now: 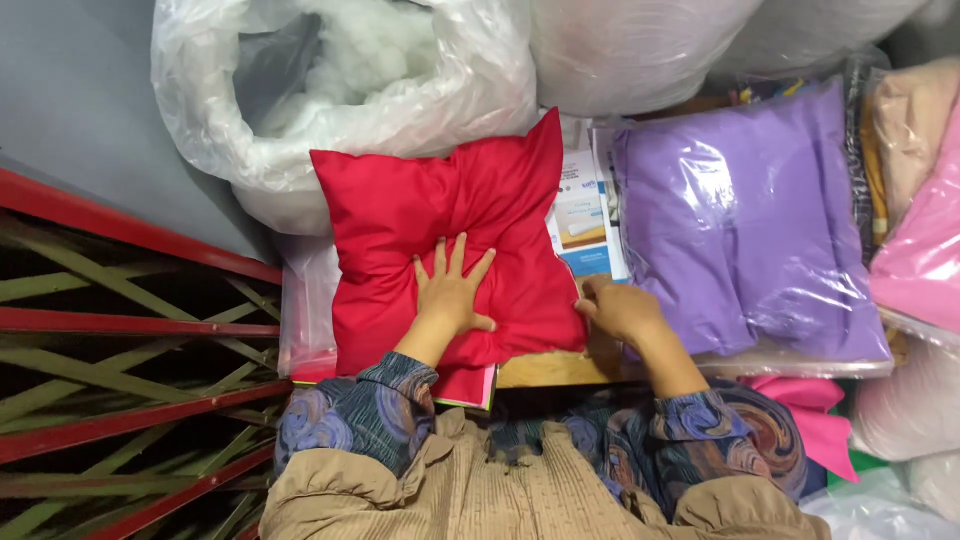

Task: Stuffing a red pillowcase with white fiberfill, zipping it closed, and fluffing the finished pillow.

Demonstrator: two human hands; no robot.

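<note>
My left hand lies flat on the red cushion, fingers spread and pressing into the fabric. My right hand is curled at the cushion's lower right edge, fingers pinching the seam there. The cushion is plump, square and creased around my palm, one corner pointing up and away from me; it rests on the wooden bench. Just beside it on the right lie white and blue printed cards, then a purple cushion sealed in clear plastic. Above sits an open clear bag of white stuffing. Pink packaged cushions lie far right.
</note>
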